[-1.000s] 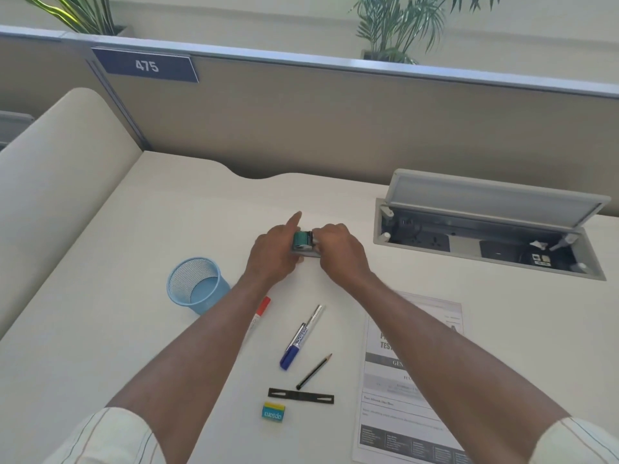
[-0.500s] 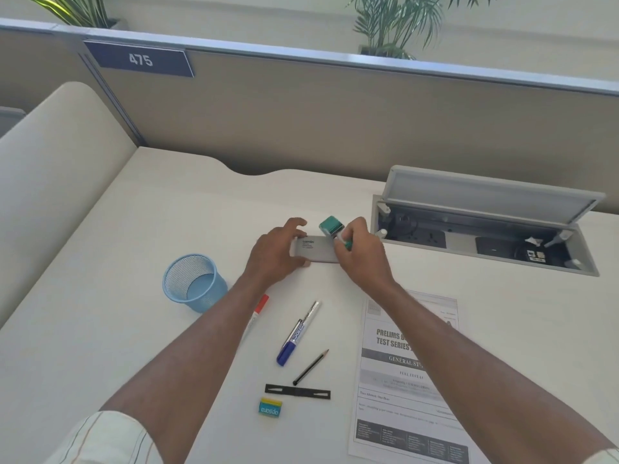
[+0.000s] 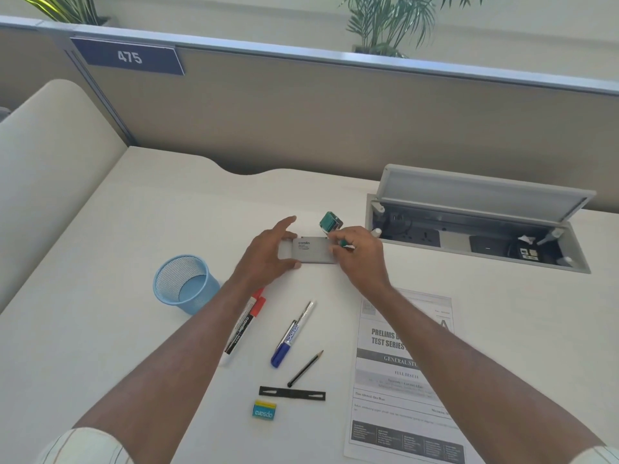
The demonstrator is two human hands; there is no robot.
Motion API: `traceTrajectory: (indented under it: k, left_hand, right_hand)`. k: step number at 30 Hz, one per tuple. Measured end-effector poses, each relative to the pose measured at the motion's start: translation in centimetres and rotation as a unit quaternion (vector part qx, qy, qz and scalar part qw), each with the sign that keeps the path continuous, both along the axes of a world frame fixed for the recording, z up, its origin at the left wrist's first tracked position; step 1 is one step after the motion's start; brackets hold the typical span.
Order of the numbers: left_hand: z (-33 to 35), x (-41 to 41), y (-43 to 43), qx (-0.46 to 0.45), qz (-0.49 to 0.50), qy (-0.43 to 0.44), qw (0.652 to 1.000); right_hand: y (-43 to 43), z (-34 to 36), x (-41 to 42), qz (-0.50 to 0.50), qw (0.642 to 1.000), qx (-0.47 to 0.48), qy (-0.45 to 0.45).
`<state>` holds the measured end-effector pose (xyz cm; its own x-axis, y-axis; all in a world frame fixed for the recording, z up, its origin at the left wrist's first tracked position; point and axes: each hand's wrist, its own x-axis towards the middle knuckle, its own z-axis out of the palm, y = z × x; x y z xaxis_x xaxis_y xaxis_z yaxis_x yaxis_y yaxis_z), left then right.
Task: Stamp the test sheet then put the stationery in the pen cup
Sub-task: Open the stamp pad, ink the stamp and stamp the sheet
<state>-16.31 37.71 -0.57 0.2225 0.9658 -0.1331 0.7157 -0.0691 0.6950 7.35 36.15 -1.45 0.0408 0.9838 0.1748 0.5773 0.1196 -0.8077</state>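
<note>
One white tabletop [image 3: 134, 229]: everything within reach.
Printed test sheet [image 3: 402, 390]: flat at right, awaiting stamping.
Blue mesh pen cup [image 3: 182, 286]: upright at left.
Left hand [image 3: 268, 259]: thumb and fingers steady the grey ink-pad case [image 3: 313, 251].
Right hand [image 3: 360, 254]: pinches the green stamp [image 3: 331, 222] at its far corner, likely for inking.

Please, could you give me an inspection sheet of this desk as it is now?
Surface: white desk, no marks seen.
Job's things: test sheet flat at right; pen cup upright at left; red marker, blue marker, pencil, eraser lying loose.
Clutter: black strip beside the eraser.
Hands: left hand grips grey case; right hand pinches green stamp.
Cables: cables inside open socket box.
Surroundings: partition, sign, plants.
</note>
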Motion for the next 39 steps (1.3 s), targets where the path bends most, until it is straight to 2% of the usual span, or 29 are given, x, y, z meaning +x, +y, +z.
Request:
traceTrajectory:
  k: [7, 13, 17, 25, 31, 39]
  left_hand:
    - [-0.2, -0.4, 0.0, -0.003, -0.008, -0.016, 1.0]
    - [-0.5, -0.7, 0.0, 0.013, -0.024, -0.016, 1.0]
    - [-0.8, -0.6, 0.2, 0.018, -0.026, -0.021, 0.999]
    - [-1.3, -0.1, 0.6, -0.031, 0.027, -0.062, 0.997]
    - [-1.2, 0.0, 0.4, -0.03, 0.043, -0.068, 0.996]
    - [-0.9, 0.2, 0.3, -0.041, 0.094, -0.117, 0.988]
  right_hand:
    - [-0.1, -0.9, 0.4, 0.058, 0.996, -0.059, -0.046]
    - [-0.1, -0.9, 0.5, 0.08, 0.993, -0.044, -0.077]
    - [0.1, -0.9, 0.8, 0.088, 0.993, -0.03, -0.079]
    - [0.6, -0.8, 1.2, 0.105, 0.994, -0.011, -0.033]
    - [1.0, 0.0, 0.9, 0.07, 0.997, -0.008, 0.004]
    - [2.2, 0.9, 0.0, -0.01, 0.999, -0.005, 0.047]
